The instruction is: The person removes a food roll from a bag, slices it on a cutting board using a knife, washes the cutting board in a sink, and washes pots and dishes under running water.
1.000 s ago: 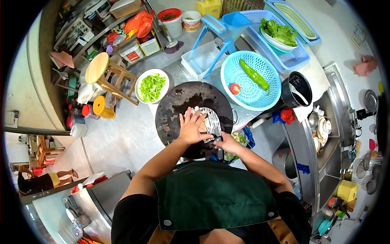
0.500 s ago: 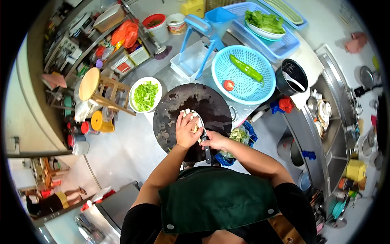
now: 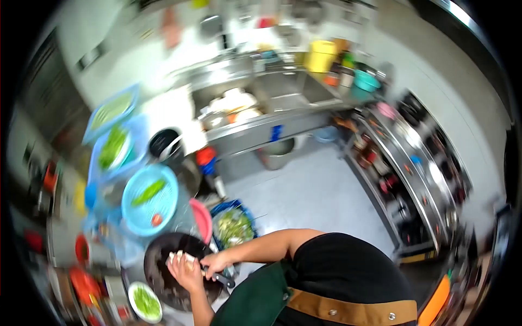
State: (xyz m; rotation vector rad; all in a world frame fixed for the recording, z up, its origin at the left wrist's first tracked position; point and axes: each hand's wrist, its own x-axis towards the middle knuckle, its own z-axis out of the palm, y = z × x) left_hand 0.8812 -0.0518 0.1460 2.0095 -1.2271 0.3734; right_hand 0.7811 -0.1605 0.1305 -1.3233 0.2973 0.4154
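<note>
My left hand (image 3: pixel 187 274) lies over the pale food (image 3: pixel 189 259), fingers partly spread and pressing down; how far the tips curl under is lost in blur. My right hand (image 3: pixel 216 262), at about two o'clock from it, is closed around the front of the black handle of the knife (image 3: pixel 224 280). The blade is mostly hidden, so I can't tell how deep its edge sits. The food rests on the round chopping block (image 3: pixel 156 271), under and just beside my left fingers; I can't say exactly what it is.

To cut well here, I'd tuck my left fingertips and thumb back, let the knuckles guide the flat of the blade, and press only enough to stop the food sliding. The right grip wants to be firm at the blade's root, with short, even strokes and my eyes on the edge.

From the block, with twelve at the top of my view, the white bowl (image 3: pixel 132 298) of cut greens sits at eight. The blue basket (image 3: pixel 129 213) is at eleven, holding a long green pepper (image 3: pixel 148 192) and a tomato piece (image 3: pixel 157 219). The pink basin (image 3: pixel 202 221) is near one, the blue bag (image 3: pixel 250 213) of vegetable scraps between one and two. Farther out, the black pot (image 3: pixel 163 142) stands at twelve and the metal sink (image 3: pixel 291 89) at one.
</note>
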